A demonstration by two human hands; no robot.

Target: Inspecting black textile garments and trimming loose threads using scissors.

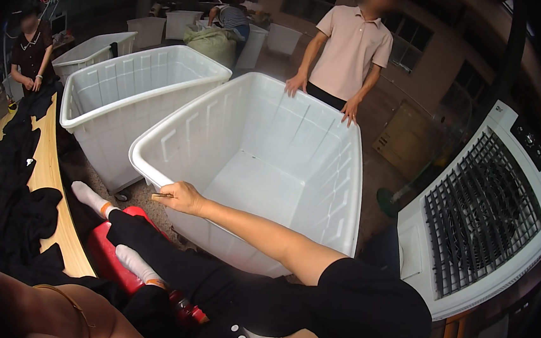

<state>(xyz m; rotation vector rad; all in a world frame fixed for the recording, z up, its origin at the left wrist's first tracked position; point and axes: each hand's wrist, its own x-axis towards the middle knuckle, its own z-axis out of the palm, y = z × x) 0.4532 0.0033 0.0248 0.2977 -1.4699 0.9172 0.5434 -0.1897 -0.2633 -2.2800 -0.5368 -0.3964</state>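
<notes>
My right arm reaches across a large white plastic bin [346,175]. My right hand [182,198] is closed at the bin's near left rim. A slim, small dark-and-tan thing [163,197] pokes out of its fingers; its kind is too small to make out. At the far rim a standing person in a pale pink polo shirt [353,51] rests both hands on the edge. The inside of this bin shows bare white walls and floor. Bare skin with a gold-coloured band [75,303] shows at the lower left, but my left hand is out of view.
Black garments [16,206] lie on a wooden table [57,216] at left, with a person beyond. Another white bin [105,134] stands alongside. A white air cooler [490,205] is at right. Near my socked feet are a red plastic surface [108,251] and a bottle [186,307].
</notes>
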